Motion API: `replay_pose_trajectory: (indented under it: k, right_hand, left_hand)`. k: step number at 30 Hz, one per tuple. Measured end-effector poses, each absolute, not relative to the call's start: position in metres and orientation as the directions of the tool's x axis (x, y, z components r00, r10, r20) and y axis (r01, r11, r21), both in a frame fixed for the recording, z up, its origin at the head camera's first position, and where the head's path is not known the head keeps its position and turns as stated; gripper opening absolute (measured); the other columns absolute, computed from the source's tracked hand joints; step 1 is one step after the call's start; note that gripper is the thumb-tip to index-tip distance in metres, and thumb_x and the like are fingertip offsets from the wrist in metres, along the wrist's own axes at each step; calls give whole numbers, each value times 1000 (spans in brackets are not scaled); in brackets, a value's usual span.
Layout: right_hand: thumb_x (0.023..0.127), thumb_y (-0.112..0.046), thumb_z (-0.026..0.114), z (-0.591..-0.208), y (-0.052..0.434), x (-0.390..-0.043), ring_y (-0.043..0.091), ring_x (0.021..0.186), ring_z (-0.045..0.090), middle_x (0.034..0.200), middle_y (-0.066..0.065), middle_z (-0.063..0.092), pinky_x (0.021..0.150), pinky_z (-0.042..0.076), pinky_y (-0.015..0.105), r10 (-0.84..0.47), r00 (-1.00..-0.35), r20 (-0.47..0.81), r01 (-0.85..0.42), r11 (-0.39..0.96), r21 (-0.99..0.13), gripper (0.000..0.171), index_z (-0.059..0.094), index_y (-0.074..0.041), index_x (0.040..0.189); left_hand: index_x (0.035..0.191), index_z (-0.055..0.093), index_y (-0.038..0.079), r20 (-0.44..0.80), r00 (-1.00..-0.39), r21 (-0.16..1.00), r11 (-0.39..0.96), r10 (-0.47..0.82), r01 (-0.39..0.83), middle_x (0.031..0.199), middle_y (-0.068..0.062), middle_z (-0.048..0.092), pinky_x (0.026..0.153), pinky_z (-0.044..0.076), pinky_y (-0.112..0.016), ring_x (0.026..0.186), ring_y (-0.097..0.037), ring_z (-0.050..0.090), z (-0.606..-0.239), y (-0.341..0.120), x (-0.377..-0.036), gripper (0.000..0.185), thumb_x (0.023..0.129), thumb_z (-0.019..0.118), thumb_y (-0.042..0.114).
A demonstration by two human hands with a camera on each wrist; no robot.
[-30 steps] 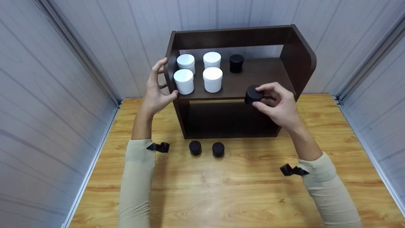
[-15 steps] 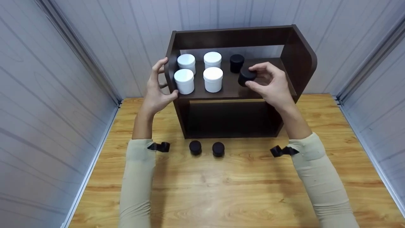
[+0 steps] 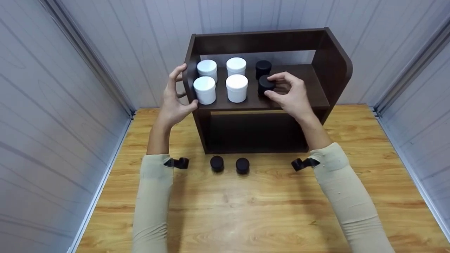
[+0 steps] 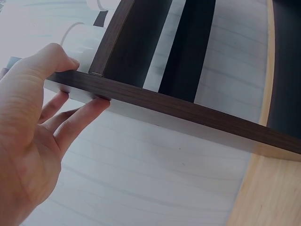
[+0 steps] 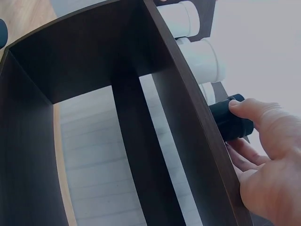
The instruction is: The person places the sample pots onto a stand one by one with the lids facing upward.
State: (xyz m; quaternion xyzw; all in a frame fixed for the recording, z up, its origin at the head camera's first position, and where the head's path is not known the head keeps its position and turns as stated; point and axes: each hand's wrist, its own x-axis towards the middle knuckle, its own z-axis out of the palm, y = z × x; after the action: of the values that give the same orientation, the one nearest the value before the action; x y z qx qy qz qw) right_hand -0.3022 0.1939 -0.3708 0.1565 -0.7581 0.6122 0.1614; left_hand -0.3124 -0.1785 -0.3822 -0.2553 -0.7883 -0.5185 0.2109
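Your right hand [image 3: 293, 95] grips a black jar [image 3: 265, 84] on the shelf [image 3: 316, 91].
Your left hand [image 3: 174, 96] clasps the shelf's left side panel, beside the white jars [image 3: 220, 81].

Four white jars [image 3: 221, 79] on shelf top — left part; two black jars [image 3: 230, 164] on wooden table [image 3: 246, 211].

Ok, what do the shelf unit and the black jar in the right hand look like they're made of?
Shelf unit: likely laminated board, dark brown wood-grain, matte; thin flat panels with square edges. Black jar in the right hand: probably plastic, smooth and matte, with a round screw-type lid; glass can't be ruled out.
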Motion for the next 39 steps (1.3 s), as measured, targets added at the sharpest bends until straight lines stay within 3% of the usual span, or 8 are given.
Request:
replay_pose_trajectory:
  k: [10, 23, 27, 35, 39]
  right_hand:
    - [93, 6, 85, -373, 193, -300, 10, 115, 74, 128, 16, 77, 102, 63, 17, -43, -908, 418, -414, 254, -874, 38, 76, 7, 129]
    - [95, 6, 83, -373, 196, -298, 12, 122, 74, 143, 21, 74, 110, 64, 23, -80, -912, 402, -408, 263, -874, 43, 75, 5, 137]
    - [95, 3, 84, -371, 198, -297, 14, 126, 74, 146, 16, 71, 114, 62, 28, -77, -924, 376, -382, 268, -884, 46, 73, 4, 140]
    - [95, -4, 87, -369, 205, -286, 28, 142, 70, 152, 14, 72, 125, 58, 50, -56, -924, 378, -379, 261, -888, 53, 71, 1, 146]
    - [96, -3, 87, -370, 211, -277, 30, 143, 70, 153, 15, 72, 122, 60, 50, -47, -915, 401, -398, 264, -878, 53, 71, 1, 146]
  left_hand:
    - [168, 38, 12, 591, -788, 716, 340, 171, 610, 169, -18, 47, 112, 59, -74, 148, -29, 52, -380, -178, -310, 94, 84, 78, -3]
    - [168, 38, 12, 595, -787, 711, 349, 166, 611, 173, -16, 45, 111, 61, -71, 148, -29, 53, -379, -177, -310, 94, 84, 79, -2]
    - [168, 38, 12, 595, -786, 712, 345, 168, 612, 176, -15, 43, 111, 62, -70, 149, -29, 53, -379, -176, -312, 94, 84, 79, -3]
    - [169, 39, 13, 583, -796, 720, 351, 161, 599, 172, -15, 47, 112, 61, -71, 150, -31, 53, -381, -176, -311, 94, 85, 79, -1]
    - [168, 39, 13, 581, -799, 722, 354, 156, 595, 171, -15, 48, 112, 61, -71, 149, -32, 53, -382, -176, -310, 94, 84, 79, -2]
